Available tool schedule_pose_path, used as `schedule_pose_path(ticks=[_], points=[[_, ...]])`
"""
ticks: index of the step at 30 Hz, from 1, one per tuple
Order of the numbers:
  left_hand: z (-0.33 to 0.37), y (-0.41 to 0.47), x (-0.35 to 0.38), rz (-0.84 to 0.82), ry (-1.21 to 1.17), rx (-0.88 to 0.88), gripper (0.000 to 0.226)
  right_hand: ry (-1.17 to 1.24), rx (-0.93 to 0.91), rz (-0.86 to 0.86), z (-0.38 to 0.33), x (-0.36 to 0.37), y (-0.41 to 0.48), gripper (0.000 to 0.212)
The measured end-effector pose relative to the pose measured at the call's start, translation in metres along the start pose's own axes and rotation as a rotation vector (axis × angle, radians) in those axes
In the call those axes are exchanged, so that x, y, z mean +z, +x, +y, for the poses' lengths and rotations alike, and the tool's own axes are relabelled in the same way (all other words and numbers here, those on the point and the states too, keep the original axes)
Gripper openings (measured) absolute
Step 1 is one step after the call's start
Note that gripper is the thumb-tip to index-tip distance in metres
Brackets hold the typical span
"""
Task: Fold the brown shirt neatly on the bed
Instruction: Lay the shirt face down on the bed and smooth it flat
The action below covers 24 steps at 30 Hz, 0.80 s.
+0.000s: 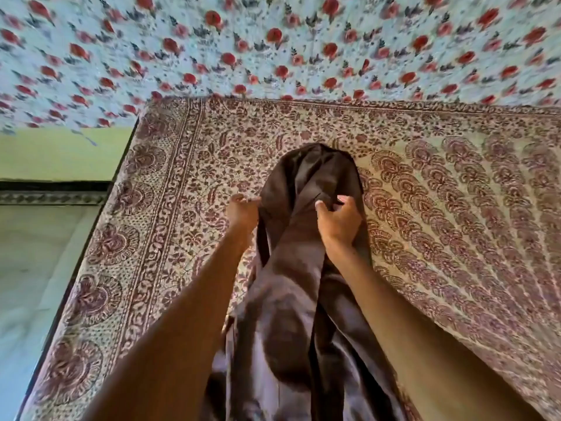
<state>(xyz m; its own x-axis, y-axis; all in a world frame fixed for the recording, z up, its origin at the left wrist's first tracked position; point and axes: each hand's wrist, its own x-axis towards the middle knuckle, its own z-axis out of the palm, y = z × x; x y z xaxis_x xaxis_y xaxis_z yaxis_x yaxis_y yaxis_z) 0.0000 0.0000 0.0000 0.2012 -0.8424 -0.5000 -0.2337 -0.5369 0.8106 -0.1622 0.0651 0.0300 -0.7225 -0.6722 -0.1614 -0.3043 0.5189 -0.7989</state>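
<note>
The brown shirt (pixel 297 299) stretches lengthwise over the bed, from the bottom edge of the view up to a rounded, bunched end near the middle. My left hand (pixel 243 212) grips the shirt's left edge with curled fingers. My right hand (pixel 338 221) clutches a fold of the fabric on the right side, thumb and fingers closed on the cloth. Both forearms reach in from the bottom of the view, one on each side of the shirt. The part nearest me hangs in loose folds.
The bed is covered by a cream and maroon floral bedspread (pixel 440 208). A light blue cloth with red flowers (pixel 273 47) lies beyond it. The bed's left edge (pixel 100 220) drops to a pale floor (pixel 33 268) and a green wall.
</note>
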Motion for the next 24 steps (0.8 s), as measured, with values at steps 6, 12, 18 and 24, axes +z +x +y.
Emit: schedule_pose_path(ticks=[6,12,18,24], points=[[0.029,-0.011,0.01,-0.314,0.007,-0.112,0.02,0.104,0.191,-0.148,-0.013,-0.008,0.008,0.026],[0.061,-0.055,0.001,-0.227,-0.315,-0.139,0.017,0.035,0.124,-0.022,-0.023,-0.078,-0.022,0.02],[0.099,-0.152,-0.038,-0.336,-0.206,-0.066,0.042,0.025,0.06,0.03,-0.068,-0.211,-0.077,0.037],[0.18,-0.318,-0.102,-0.09,0.125,0.404,0.015,-0.04,-0.187,0.037,-0.112,-0.375,-0.167,0.021]])
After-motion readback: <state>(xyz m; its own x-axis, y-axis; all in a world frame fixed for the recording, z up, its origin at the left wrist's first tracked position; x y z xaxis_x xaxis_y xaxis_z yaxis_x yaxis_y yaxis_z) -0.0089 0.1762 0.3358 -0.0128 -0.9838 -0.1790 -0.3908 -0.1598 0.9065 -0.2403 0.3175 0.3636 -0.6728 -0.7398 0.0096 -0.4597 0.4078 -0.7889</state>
